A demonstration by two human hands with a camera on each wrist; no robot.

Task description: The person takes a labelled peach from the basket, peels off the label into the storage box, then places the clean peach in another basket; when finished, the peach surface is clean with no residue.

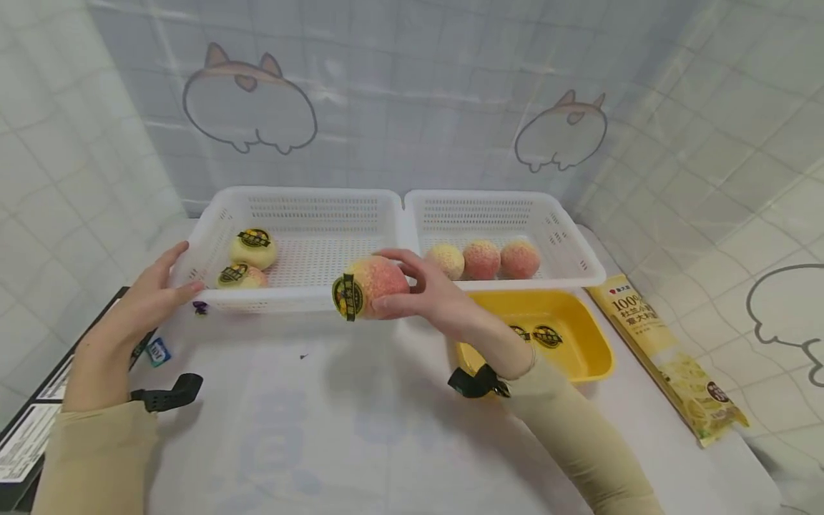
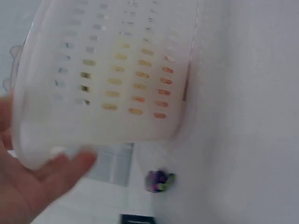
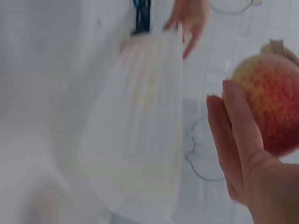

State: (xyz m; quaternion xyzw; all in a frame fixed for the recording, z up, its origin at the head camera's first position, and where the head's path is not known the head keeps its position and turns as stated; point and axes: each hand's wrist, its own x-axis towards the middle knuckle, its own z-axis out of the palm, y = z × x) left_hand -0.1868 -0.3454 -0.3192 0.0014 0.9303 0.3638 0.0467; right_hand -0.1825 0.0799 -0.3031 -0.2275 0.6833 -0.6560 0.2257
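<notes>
My right hand (image 1: 444, 293) grips a red-and-yellow peach (image 1: 386, 282) with a black and yellow label, raised over the front rim of the left white basket (image 1: 302, 297). In the right wrist view the peach (image 3: 268, 100) sits against the fingers. At that basket's left end is my left hand (image 1: 138, 300), thumb and fingers spread close against the corner. The left wrist view shows the hand (image 2: 32, 186) right at the basket's rim (image 2: 21, 126). Inside this basket lie a pale labelled peach (image 1: 253, 254) and a redder labelled peach (image 1: 254, 279), both at the left.
A right white basket (image 1: 573, 268) holds a row of peaches (image 1: 481, 259). Before it stands a yellow tub (image 1: 595, 357) with labelled items, partly behind my right forearm. A yellow noodle packet (image 1: 669, 357) lies far right. At left are a small purple thing (image 1: 201, 308) and a black-edged box (image 1: 26, 436).
</notes>
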